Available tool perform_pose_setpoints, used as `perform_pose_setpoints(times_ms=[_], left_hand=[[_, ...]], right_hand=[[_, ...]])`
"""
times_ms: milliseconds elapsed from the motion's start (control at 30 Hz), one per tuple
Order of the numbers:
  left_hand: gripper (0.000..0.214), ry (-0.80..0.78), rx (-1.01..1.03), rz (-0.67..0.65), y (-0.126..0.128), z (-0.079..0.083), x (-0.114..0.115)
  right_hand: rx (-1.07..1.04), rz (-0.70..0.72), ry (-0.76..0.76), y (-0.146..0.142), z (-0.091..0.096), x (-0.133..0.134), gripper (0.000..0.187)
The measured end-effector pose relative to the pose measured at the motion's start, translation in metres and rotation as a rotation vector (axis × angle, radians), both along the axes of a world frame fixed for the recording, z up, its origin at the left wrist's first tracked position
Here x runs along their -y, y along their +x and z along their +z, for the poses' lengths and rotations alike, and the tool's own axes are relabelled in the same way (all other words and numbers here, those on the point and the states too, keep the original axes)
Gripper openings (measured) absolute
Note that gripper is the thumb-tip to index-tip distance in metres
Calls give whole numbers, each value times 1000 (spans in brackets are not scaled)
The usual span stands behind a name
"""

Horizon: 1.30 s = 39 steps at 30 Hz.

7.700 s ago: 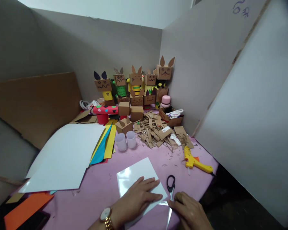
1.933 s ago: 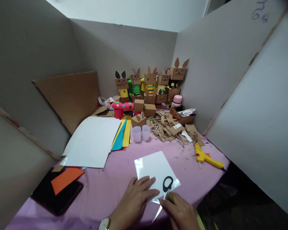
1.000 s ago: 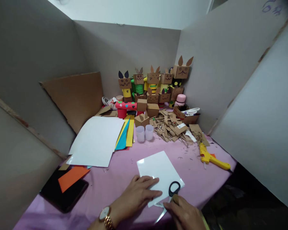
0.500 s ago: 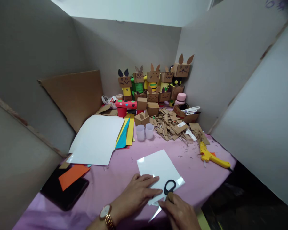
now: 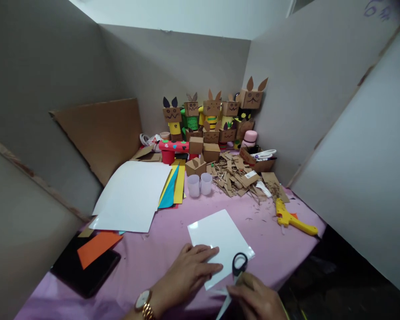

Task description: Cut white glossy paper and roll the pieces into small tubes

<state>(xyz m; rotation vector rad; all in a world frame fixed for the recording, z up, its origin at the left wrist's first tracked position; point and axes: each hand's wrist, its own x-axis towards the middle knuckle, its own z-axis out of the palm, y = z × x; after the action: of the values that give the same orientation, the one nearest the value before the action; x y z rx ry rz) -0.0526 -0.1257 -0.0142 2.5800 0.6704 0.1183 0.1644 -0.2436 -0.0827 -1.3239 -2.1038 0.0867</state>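
Now, hand by hand:
Left hand: the left hand (image 5: 190,273) lies flat with fingers spread, pressing the near edge of the white sheet (image 5: 218,238) to the pink tablecloth (image 5: 146,262); a wristwatch (image 5: 142,302) sits on its wrist.
Right hand: the right hand (image 5: 256,300) is closed around the black scissors (image 5: 239,266), one black loop showing just above the knuckles; whether the blades are apart cannot be told.
White sheet: under the left fingertips and just left of the scissors, its far corner pointing away from both hands.
Beyond the hands: two plastic cups (image 5: 200,184), then a heap of cardboard scraps (image 5: 236,175).
Right of the hands: a yellow glue gun (image 5: 291,218), well apart.
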Motion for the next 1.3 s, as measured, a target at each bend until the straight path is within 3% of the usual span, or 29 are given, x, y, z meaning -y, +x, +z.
perform_pose_setpoints(times_ms=[67,233,333,467,600,667,733,833,933,1000,1200,1300], left_hand=[[35,-53,50,42,-2,-3,-1],[32,-99,127,195,2,-12,4],[42,-32,149,260,8,-25,11],[30,38,229,353,12,-48,15],[29,37,306,356,8,-63,13],[29,30,321,363,7,-65,12],[28,19,321,387,7,-65,13],[27,-36,304,420,7,-57,13],[15,-193,322,438,6,-44,11],[19,-346,401,491,5,-35,9],[44,-993,896,881,18,-17,6],[46,-1122,1069,1027,23,-6,3]], right_hand=[[-84,-107,11,20,9,-5,34],[17,-611,-156,59,32,-50,30],[46,-667,-177,63,33,-83,34],[69,-619,-159,56,29,-104,35],[67,-411,-184,46,31,-88,21],[52,-291,-260,44,32,-75,8],[6,-205,-363,44,33,-65,15],[-136,-143,-468,46,34,-57,11],[-419,-183,-586,46,38,-59,12],[-619,-203,-648,45,43,-65,14],[-1230,-163,-656,34,53,-95,36],[-1304,-156,-622,32,59,-108,44]])
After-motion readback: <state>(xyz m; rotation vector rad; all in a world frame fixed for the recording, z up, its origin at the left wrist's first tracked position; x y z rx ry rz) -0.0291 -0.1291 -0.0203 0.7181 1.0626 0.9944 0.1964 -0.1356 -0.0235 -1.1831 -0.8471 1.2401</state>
